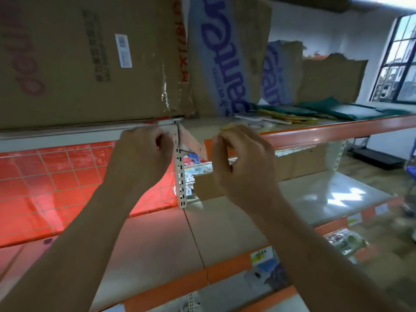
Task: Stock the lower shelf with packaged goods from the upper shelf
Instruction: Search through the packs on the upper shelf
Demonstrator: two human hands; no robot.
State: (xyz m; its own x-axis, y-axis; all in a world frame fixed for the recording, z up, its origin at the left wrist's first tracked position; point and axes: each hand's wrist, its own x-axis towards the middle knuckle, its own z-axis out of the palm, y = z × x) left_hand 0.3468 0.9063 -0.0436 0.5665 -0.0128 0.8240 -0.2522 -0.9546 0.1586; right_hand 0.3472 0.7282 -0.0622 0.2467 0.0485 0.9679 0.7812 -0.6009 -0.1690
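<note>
Both hands are raised to the front edge of the upper shelf (337, 129), backs toward the camera. The L hand (144, 152) is seen w/ fingers curled tight into the palm, knuckles up against the white part of the shelf edge, just left of the white slotted upright (182, 181); whether anything is gripped inside cannot be told. The R hand (243, 165) is held just right of the upright, thumb & forefinger bent round toward each other at the orange rail, the other fingers curled under; only a narrow gap is left betw. the tips, & it cannot be told if anything is pinched there. The packaged goods are found on the upper shelf: yellow packets (292, 118) lie flat just beyond the R hand, & green packets (351, 111) lie flat further right, well apart from it. Cardboard boxes (78, 64) are stood on the same shelf at left & centre. The lower shelf (236, 226) is seen beneath both forearms, its orange front strip fitted w/ price labels (261, 255). A red mesh panel (56, 181) is set behind it at left
</note>
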